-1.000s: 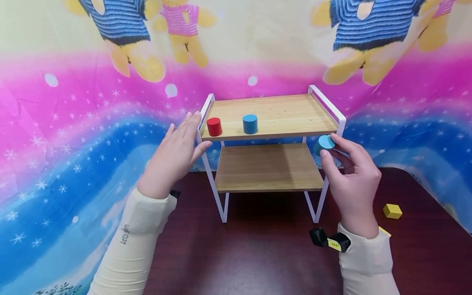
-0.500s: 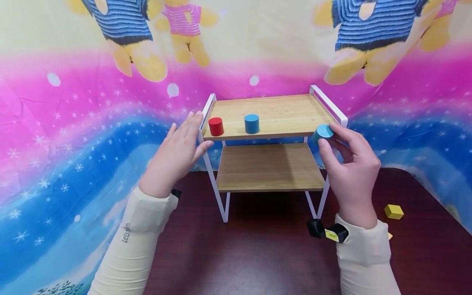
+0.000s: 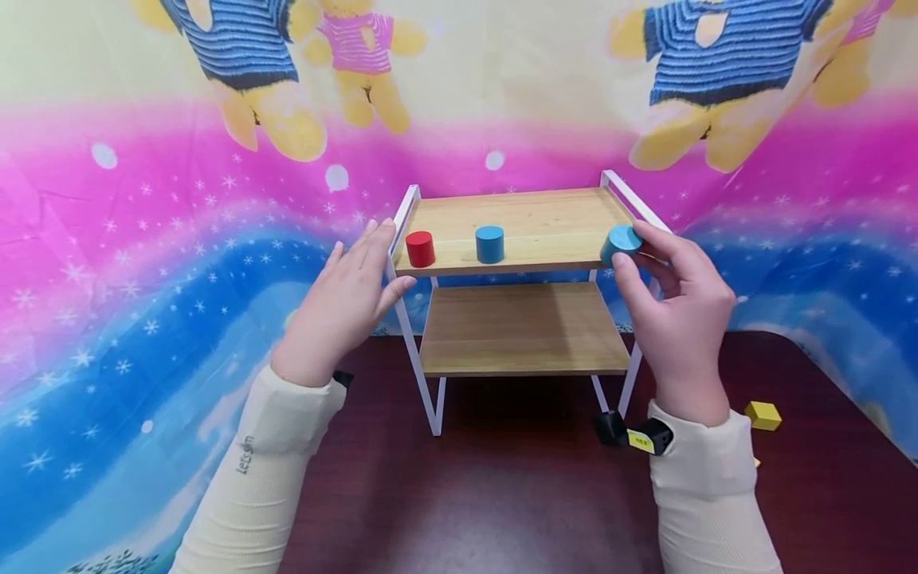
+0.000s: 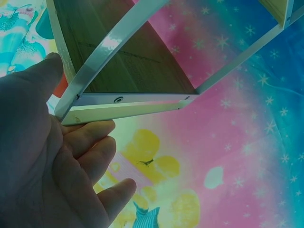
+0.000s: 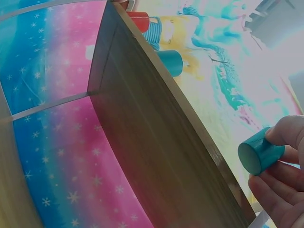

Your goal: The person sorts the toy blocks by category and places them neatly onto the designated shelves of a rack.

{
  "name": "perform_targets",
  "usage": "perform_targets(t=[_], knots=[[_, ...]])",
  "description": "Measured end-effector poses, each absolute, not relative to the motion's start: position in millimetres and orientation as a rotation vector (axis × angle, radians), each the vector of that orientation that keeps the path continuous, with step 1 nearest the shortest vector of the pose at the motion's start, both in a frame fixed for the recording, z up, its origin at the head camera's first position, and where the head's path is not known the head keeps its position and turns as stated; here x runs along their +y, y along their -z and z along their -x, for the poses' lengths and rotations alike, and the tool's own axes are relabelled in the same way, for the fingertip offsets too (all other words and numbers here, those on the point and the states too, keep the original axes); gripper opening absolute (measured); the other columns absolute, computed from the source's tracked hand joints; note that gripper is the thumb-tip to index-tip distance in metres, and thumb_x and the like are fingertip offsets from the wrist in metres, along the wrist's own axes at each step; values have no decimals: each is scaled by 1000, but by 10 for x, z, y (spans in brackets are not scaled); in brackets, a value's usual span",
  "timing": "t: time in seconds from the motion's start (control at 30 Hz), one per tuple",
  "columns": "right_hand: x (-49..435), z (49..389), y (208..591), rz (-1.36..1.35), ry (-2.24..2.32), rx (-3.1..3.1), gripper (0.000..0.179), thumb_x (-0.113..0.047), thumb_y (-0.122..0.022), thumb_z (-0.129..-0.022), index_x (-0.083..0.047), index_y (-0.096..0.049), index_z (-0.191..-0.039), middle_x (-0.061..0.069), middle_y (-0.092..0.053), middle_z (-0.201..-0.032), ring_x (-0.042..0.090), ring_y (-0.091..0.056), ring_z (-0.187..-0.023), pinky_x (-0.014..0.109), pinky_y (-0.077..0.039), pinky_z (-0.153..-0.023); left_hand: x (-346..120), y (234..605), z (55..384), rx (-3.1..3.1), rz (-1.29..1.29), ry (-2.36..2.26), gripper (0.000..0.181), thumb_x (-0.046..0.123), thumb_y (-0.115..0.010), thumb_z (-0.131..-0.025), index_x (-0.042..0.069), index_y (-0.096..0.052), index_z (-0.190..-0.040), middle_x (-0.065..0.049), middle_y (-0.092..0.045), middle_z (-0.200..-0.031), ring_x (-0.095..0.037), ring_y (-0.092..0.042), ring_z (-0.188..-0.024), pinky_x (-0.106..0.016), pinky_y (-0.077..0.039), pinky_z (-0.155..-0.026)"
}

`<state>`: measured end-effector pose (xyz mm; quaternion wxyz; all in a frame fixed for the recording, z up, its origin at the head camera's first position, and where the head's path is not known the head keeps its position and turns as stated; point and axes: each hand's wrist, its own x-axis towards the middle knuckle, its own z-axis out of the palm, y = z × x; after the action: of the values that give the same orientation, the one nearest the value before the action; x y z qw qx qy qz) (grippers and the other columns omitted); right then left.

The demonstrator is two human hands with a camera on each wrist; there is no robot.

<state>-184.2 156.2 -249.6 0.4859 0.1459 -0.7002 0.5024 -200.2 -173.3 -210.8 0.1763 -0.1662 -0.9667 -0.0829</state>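
Between thumb and fingers my right hand point(image 3: 677, 307) pinches a light blue cylinder block point(image 3: 621, 243), tilted, at the right front corner of the shelf's upper board. In the right wrist view this held cylinder point(image 5: 261, 151) is apart from the board's edge. My left hand point(image 3: 337, 303) lies along the left side of the shelf rack point(image 3: 516, 219), fingers extended at its white frame. On the upper board a red cylinder point(image 3: 420, 249) stands upright near the left end. A blue cylinder point(image 3: 490, 245) stands upright to its right, by the front edge.
The rack has a lower wooden board point(image 3: 523, 331) and white metal legs. It stands on a dark red-brown table point(image 3: 459, 494). A yellow block point(image 3: 763, 415) lies at the right, with another yellow piece partly hidden by the right sleeve. A patterned cloth point(image 3: 502, 88) hangs behind.
My right hand has risen and moved a little left with the light blue cylinder, from below the upper board's edge up to board height. My left hand stays at the rack's left side.
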Motion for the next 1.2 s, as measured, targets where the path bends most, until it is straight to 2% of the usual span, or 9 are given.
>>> perform_targets(t=[0.63, 0.9, 1.2], knots=[[1524, 1939, 2368, -324, -1188, -1806, 38, -13, -79, -90, -9, -72, -127, 4, -72, -122, 6, -70, -104, 20, -53, -93, -1732, 2123, 2005, -2739, 473, 236, 83, 42, -61, -101, 9, -16, -163, -16, -26, -165, -30, -16, -155, -58, -10, -123], [1477, 1995, 2327, -342, -1181, -1858, 38, -17, -79, -90, -11, -73, -127, 1, -71, -123, 14, -72, -104, 19, -54, -90, -1734, 2127, 2006, -2722, 476, 233, 83, 42, -62, -100, 8, -18, -162, -16, -27, -165, -29, -17, -155, -59, -12, -123], [1445, 2048, 2314, -361, -1146, -1907, 36, -17, -79, -90, -7, -73, -125, 3, -72, -120, 20, -72, -102, 16, -54, -88, -1727, 2122, 2007, -2722, 471, 237, 83, 41, -62, -100, 8, -17, -162, -16, -26, -165, -29, -16, -155, -58, -11, -123]])
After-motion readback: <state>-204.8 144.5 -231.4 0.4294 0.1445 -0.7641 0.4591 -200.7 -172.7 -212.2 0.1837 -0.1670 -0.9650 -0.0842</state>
